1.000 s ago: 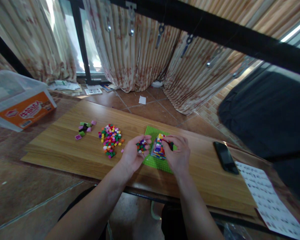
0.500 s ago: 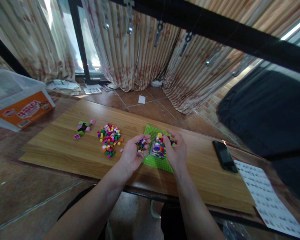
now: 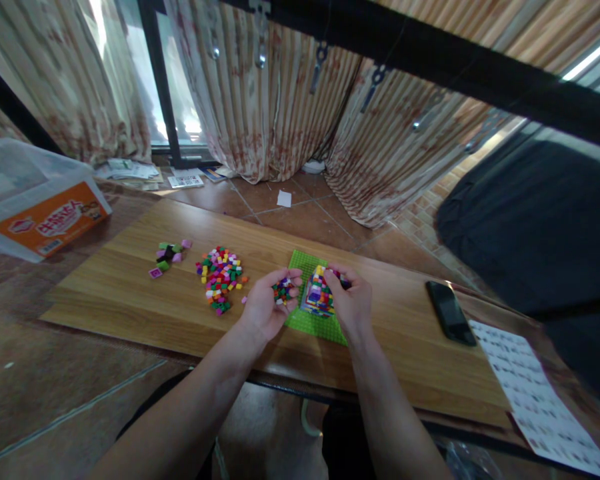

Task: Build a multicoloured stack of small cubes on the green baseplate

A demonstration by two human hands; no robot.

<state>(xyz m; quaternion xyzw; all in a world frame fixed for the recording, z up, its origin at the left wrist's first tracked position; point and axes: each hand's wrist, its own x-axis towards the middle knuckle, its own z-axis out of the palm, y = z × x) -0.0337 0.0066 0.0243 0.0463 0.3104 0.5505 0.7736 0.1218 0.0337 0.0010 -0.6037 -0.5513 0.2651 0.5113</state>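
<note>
My left hand is palm up and cupped around a small heap of mixed-colour toy building bricks. Right beside it, a multicoloured block structure stands on a green studded baseplate. My right hand grips the structure's upper right side, thumb in front and fingers curled behind. Whether a single brick is pinched there is hidden. A pile of small coloured bricks lies to the left of my left hand.
Larger pink, green and black bricks lie further left on the wooden board. A clear plastic box with an orange label stands at the far left. On the right are a black phone and a printed sheet.
The fingers of my right hand have shifted slightly left and closed in around the structure's top. My left hand keeps its place with the bricks.
</note>
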